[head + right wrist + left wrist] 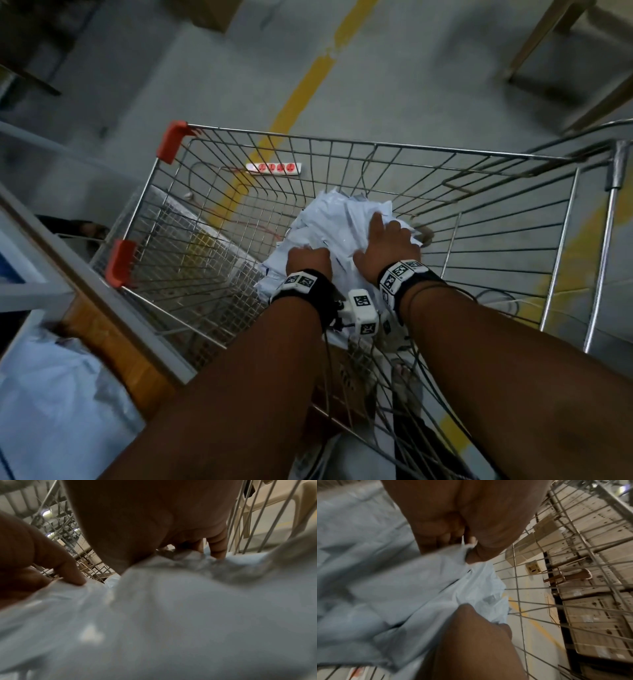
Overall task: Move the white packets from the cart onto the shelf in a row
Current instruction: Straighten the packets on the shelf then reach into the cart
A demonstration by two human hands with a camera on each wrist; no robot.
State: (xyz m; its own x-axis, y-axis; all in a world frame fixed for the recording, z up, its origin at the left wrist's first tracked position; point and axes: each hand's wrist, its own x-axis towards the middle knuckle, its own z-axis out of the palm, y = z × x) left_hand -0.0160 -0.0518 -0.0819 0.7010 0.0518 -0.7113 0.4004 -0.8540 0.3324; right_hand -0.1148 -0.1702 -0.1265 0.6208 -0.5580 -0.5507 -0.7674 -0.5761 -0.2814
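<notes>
**Inspector:** Head view first. Where are your hands?

**Me:** Both are down inside the wire cart (342,147), on the heap of white packets (329,219) lying toward its far right part. My left hand (308,262) is at the near left of the heap, my right hand (387,243) on top of it, just beside the left.

**Inspector:** State of the left fingers?

**Me:** Curled. The left wrist view shows my left-hand fingers (436,534) and thumb closed on the crumpled edge of a packet (419,588); the white film comes out from between them. That is a pinch.

**Inspector:** And the right?

**Me:** The head view has my right-hand fingers (378,222) laid forward over the heap, touching it. The right wrist view is blurred: one finger (217,547) presses its tip into the packet surface (171,615), and my palm sits low over it. I cannot tell whether that hand has closed round anything.

**Inspector:** Any packet lifted free of the cart?

**Me:** I cannot tell. All the packets under my hands lie within the wire walls.

**Inspector:** Surroundings?

**Me:** The shelf (85,274) stands just left of the cart, with white packaged goods (51,394) on it at lower left. A white power strip with red sockets (274,168) lies on the grey floor (205,85) beyond the cart, near a yellow floor line (318,72). Both wrists carry black bands with marker tags.
</notes>
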